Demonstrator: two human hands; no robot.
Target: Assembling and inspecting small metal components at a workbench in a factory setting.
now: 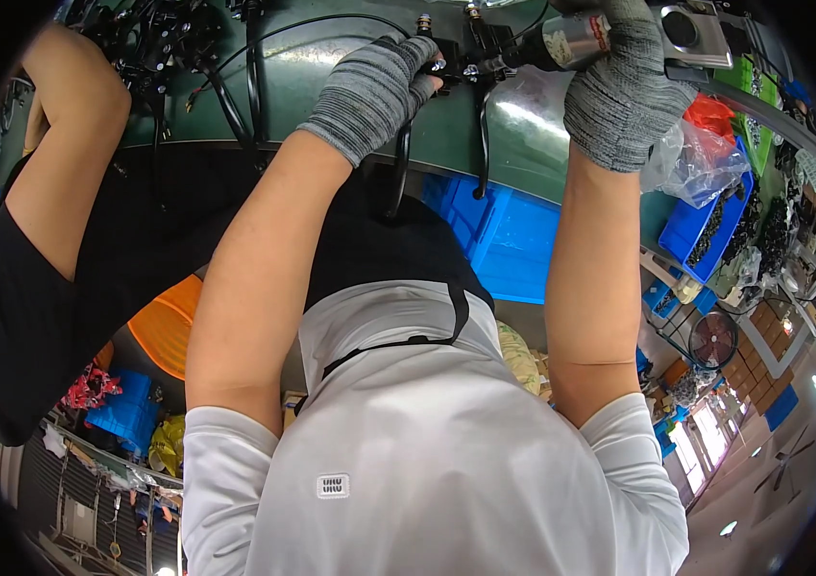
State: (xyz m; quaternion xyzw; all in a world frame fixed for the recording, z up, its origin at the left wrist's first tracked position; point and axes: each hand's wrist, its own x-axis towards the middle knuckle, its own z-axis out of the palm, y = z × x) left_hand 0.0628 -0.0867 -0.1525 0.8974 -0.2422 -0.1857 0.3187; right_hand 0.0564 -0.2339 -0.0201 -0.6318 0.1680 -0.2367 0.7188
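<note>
My left hand [374, 96], in a grey striped glove with bare fingertips, is closed on a black brake lever assembly [444, 65] at the top of the view. A curved black lever [403, 163] hangs below that hand. To its right hangs another black lever [483, 144] with a rounded end. My right hand [627, 96], gloved alike, wraps round a silver power screwdriver [571, 43]. The driver lies on its side, its tip pointing left at the fittings beside my left hand. Whether the tip touches a screw, I cannot tell.
More black lever assemblies [163, 48] with cables lie at the left of the green bench [321, 53]. Blue bins stand under the bench [513, 240] and at its right [706, 230], near clear plastic bags [706, 158]. At far left is a bent bare arm [76, 134] of a person in black.
</note>
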